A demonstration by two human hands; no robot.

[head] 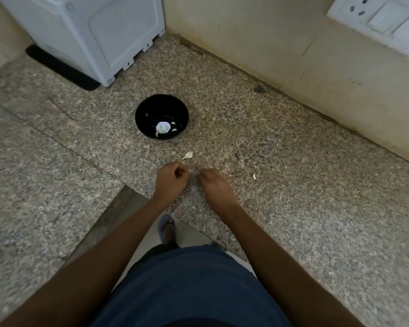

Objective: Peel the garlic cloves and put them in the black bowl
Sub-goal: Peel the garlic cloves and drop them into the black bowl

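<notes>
Speckled grey granite countertop [293, 208] lies beneath both hands. Round black bowl [162, 106], beyond the grip, holds pale garlic pieces [163, 127]. Left hand [171, 179] and right hand [214, 185], fingers curled, together pinch a small whitish garlic clove [192, 171]. Papery white garlic peel [188, 155] lies just beyond the grip.

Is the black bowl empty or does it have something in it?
Not empty. The black bowl stands upright on the counter with white garlic pieces at its bottom.

home kitchen | granite counter [293, 208] | wall switchboard [378, 24] | white appliance [92, 31]
</notes>
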